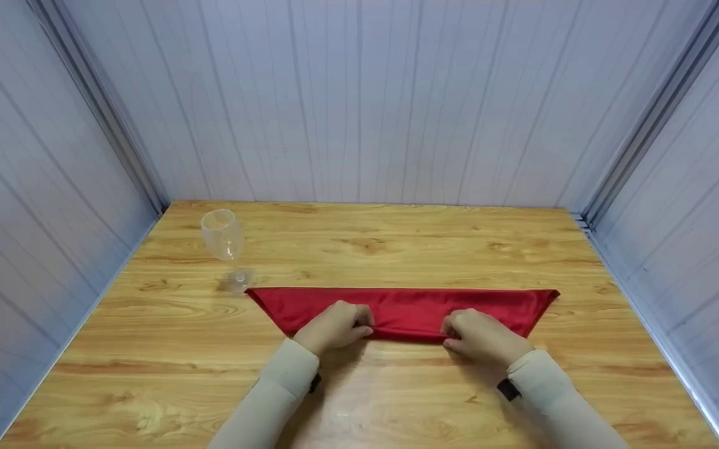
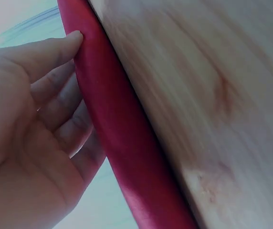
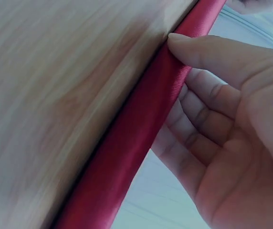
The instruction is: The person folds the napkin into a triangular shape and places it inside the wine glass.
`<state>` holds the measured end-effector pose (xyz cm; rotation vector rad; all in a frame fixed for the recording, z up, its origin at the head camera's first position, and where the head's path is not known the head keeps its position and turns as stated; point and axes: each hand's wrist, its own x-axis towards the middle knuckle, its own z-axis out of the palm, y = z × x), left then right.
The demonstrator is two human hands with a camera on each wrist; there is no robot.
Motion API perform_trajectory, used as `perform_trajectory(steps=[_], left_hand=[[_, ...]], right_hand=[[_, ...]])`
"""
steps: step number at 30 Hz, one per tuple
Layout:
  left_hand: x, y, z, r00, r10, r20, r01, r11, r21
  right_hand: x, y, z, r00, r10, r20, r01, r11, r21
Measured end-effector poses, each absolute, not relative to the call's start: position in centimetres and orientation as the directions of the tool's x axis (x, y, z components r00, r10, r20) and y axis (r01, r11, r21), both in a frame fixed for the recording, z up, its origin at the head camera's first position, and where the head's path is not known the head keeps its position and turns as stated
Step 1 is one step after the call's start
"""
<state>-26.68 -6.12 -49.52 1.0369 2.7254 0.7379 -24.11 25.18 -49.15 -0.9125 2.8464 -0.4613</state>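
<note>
A red cloth napkin (image 1: 406,305) lies on the table as a long folded band, its far edge straight and wide, its ends slanting inward toward the near edge. My left hand (image 1: 339,327) pinches the near edge left of the middle. On the right part of that same edge, my right hand (image 1: 482,333) does likewise. Seen from the left wrist, the thumb (image 2: 73,44) presses the rolled edge of the napkin (image 2: 110,105) with the other fingers curled behind it. The right wrist view shows the right thumb (image 3: 186,50) on the napkin's edge (image 3: 141,129), fingers behind.
An upright clear wine glass (image 1: 223,240) stands at the left, just beyond the napkin's left tip. The wooden table (image 1: 359,399) is bounded by a white panelled wall (image 1: 359,106) at the back and panels on both sides.
</note>
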Motion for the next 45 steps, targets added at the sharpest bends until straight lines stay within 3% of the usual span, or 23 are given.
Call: perform_trajectory(steps=[5,17,27,39,45], left_hand=[[-27.4,-6.3,-49.8,-0.783,0.622,0.021,0.525,0.642,0.559],[-27.5,-6.0,-49.8,-0.818,0.574,-0.047,0.456,0.695,0.556],[-27.6,-6.4,-50.0,-0.807,0.583,-0.100,0.424,0.688,0.589],[-27.9,-6.7,-50.4,-0.796,0.588,-0.143,0.390,0.679,0.622],[-28.0,-6.8,-50.3,-0.801,0.580,-0.147,0.374,0.677,0.634]], right_hand=[[-24.2,25.2,-49.2,-0.814,-0.581,-0.024,-0.544,0.776,-0.320],[-24.5,25.9,-49.9,-0.802,-0.597,0.008,-0.551,0.734,-0.397],[-25.0,26.1,-50.0,-0.796,-0.605,0.008,-0.538,0.701,-0.468],[-26.0,26.0,-50.2,-0.797,-0.598,-0.088,-0.459,0.694,-0.554],[-26.3,25.9,-50.2,-0.811,-0.578,-0.090,-0.445,0.709,-0.547]])
